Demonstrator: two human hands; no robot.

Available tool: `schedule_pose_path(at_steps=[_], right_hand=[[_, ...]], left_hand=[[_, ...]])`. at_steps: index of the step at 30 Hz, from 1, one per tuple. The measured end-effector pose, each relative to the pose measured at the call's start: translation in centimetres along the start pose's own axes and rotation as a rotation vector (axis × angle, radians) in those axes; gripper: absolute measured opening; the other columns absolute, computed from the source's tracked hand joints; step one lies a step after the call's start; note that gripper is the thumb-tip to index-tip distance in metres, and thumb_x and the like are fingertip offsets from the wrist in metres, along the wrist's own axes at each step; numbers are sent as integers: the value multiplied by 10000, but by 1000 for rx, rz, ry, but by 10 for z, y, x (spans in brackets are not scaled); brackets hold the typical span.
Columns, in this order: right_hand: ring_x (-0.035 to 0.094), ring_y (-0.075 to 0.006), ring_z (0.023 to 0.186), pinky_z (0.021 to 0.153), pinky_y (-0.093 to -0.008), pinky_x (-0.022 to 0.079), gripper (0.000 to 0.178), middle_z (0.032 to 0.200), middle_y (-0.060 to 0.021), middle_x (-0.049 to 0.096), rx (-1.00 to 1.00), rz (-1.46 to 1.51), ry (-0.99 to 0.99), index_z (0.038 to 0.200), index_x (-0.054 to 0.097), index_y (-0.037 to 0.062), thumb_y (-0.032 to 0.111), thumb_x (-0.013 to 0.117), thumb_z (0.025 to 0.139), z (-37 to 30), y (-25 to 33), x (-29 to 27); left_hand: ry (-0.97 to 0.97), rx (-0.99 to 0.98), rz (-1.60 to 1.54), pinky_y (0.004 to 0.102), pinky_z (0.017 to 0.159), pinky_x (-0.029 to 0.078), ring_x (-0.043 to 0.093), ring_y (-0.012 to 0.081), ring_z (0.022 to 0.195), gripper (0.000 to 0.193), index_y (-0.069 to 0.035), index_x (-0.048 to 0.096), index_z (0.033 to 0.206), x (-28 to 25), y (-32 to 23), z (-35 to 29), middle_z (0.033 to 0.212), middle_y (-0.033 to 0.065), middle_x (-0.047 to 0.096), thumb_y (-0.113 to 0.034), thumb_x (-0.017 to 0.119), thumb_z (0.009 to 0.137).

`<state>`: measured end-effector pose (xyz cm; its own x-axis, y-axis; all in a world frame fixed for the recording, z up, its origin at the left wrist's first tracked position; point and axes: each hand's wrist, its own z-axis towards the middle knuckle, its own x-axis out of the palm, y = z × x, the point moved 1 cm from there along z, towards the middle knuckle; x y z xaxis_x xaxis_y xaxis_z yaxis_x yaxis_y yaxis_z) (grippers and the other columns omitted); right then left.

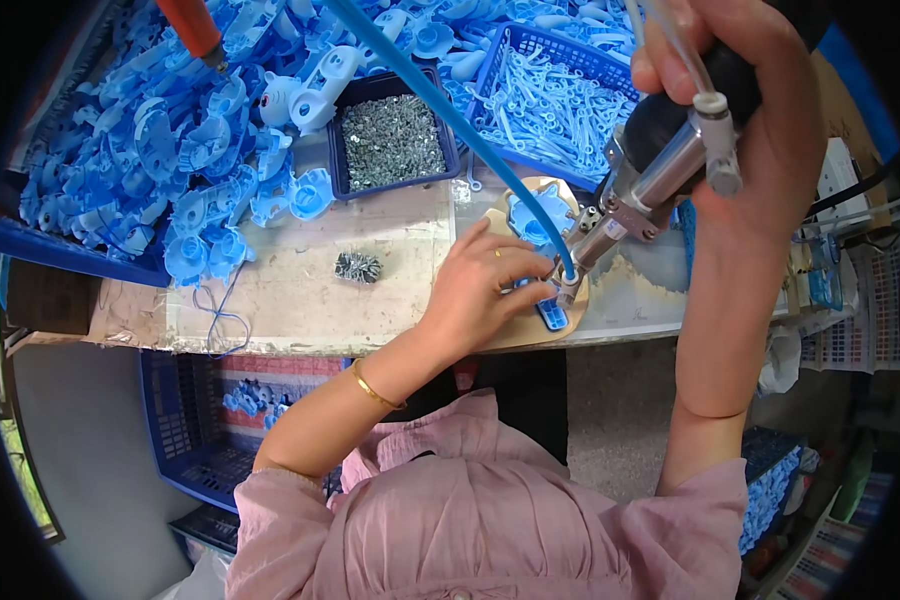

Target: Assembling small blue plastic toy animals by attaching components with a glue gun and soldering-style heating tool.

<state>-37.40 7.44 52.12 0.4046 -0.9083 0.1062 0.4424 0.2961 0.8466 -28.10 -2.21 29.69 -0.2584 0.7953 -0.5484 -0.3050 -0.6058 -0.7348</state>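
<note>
My right hand [770, 110] grips a pneumatic screwdriver [660, 180] with a black and silver body, tilted so its tip points down left. The tip end reaches a blue plastic part [552, 312] lying on a tan board [530, 332] at the table's front edge. My left hand [480, 285] is bent over that part, thumb and fingers closed on it beside the tip. Farther up the board shows a blue molded shell [540, 218]. Some of the part is hidden by my fingers and the tool.
A dark tray of small metal screws [390, 140] stands behind. A blue basket [490, 75] holds light-blue plastic pieces. Blue molded shells [200, 150] are heaped at the left. A small screw cluster [358, 267] lies on the table. A blue air hose [450, 115] crosses the view.
</note>
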Motion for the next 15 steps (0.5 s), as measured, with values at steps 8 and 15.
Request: schedule_pose_path(at_steps=[8, 15], right_hand=[[575, -130, 484, 488, -240, 471, 549, 644, -61, 598, 109, 44, -10, 1260, 522, -73, 133, 718, 790, -17, -31, -13], [571, -127, 476, 457, -244, 453, 416, 665, -61, 608, 56, 64, 126, 1146, 520, -63, 54, 703, 792, -30, -47, -25]], left_hand=[[69, 76, 291, 498, 1126, 335, 519, 297, 1257, 608, -79, 652, 1183, -13, -8, -6, 1252, 87, 639, -430, 817, 715], [107, 74, 376, 495, 1127, 334, 509, 288, 1264, 537, -69, 652, 1134, -10, -8, -8, 1275, 84, 620, -394, 802, 733]])
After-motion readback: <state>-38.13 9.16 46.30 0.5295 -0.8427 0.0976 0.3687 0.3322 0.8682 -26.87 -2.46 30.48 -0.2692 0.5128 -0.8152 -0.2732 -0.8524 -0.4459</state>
